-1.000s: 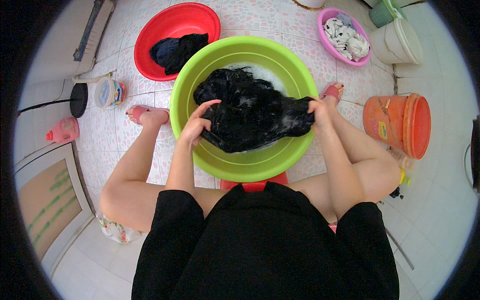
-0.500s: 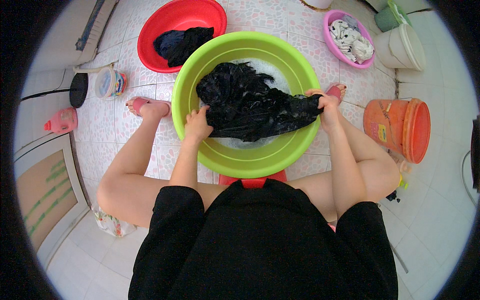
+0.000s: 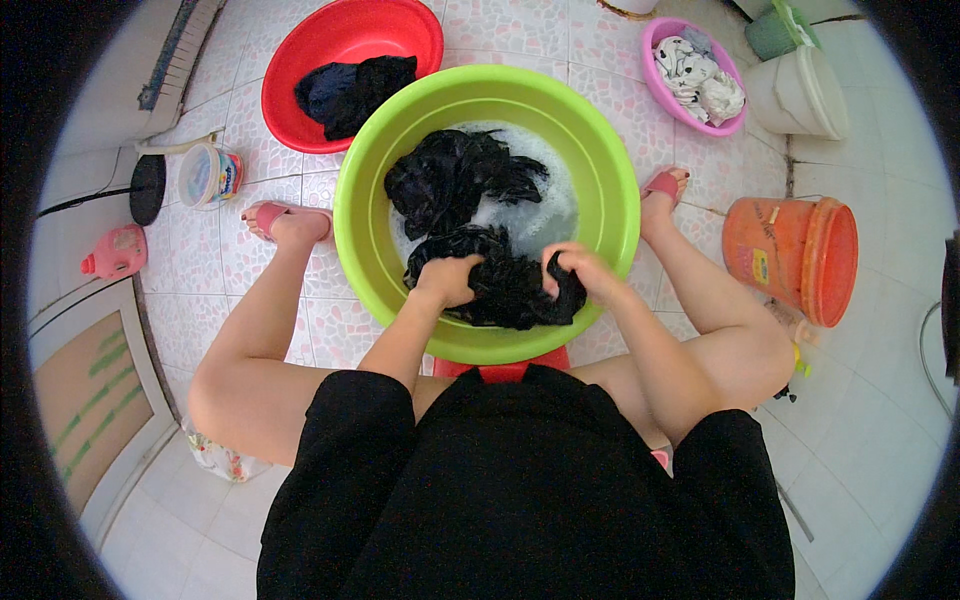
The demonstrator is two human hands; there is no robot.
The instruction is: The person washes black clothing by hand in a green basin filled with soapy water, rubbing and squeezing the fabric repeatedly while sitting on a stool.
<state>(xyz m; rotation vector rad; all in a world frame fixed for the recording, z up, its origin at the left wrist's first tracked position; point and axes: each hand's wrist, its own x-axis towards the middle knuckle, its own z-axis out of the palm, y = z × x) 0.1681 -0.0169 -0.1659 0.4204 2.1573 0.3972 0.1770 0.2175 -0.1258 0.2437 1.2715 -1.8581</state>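
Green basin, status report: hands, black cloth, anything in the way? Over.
Left hand on black cloth, right hand gripping a fold. Cloth bunched in green basin, sudsy water beside it. Nothing seen in the way.

The tiled floor bears a green basin, red basin, pink basin.

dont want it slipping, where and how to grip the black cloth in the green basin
I'd grip the black cloth at the right end of its near part, coming from the right: there it gathers into a fold at the right hand, likely easy to pinch; leftward it's bulkier.
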